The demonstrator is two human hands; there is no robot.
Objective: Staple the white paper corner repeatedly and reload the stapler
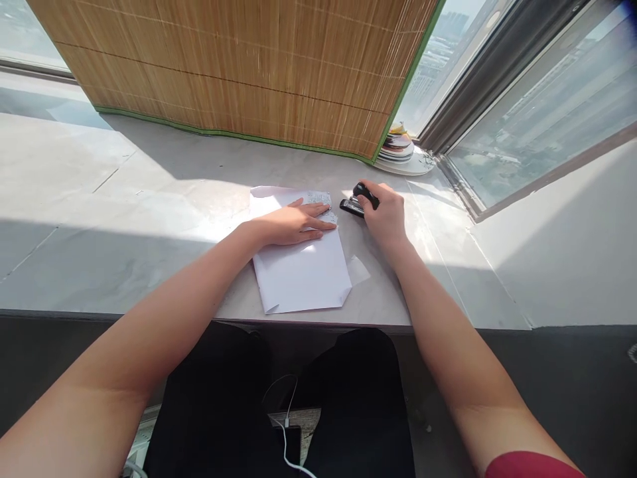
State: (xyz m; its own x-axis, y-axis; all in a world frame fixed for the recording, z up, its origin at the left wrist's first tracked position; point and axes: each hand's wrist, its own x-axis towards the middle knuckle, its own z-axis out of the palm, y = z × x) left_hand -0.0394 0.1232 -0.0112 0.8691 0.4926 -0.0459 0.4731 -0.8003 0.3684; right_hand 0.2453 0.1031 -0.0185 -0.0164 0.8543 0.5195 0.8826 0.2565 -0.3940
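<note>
A white sheet of paper (303, 279), seemingly several layers with folded corners, lies near the front edge of the ledge. My left hand (298, 224) rests flat on its upper part, fingers spread toward the right. Beside the fingertips, a small printed patch (318, 198) shows at the paper's upper right corner. My right hand (385, 212) is closed round a black stapler (365, 194), whose front end points left at the paper. A narrow gap separates the stapler from the paper's right edge.
A bamboo blind (249, 66) with green edging hangs behind the ledge (74, 259). At the back right corner, a stack of plates (398, 149) stands near the window frame (478, 73). A translucent scrap (358, 270) lies right of the paper. Below, a white cable (285, 441) runs between my legs.
</note>
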